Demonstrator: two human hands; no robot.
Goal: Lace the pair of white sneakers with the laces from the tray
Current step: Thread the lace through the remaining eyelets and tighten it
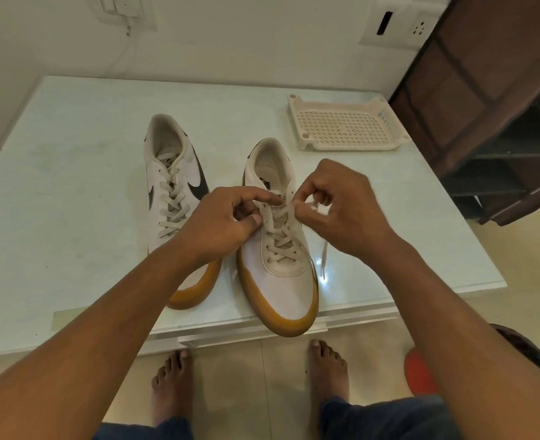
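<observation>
Lace [281, 247] soft, limp, likely best pinched near its tip; right hand [341, 208] fingers [307, 188] pinch it at right sneaker [281, 287] top eyelets, left hand [221, 217] fingers [260, 196] curl alongside, hold unclear.

The left sneaker [173, 185] is white with a tan toe, all laced up. The right sneaker [281, 274] beside it is almost laced; one lace [324, 258] end hangs down its side. The holey cream tray [341, 125] sits behind them.

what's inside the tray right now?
Inside the perforated tray only its bare holed floor shows, with nothing lying on it. The strip behind its near rim is hidden.
</observation>
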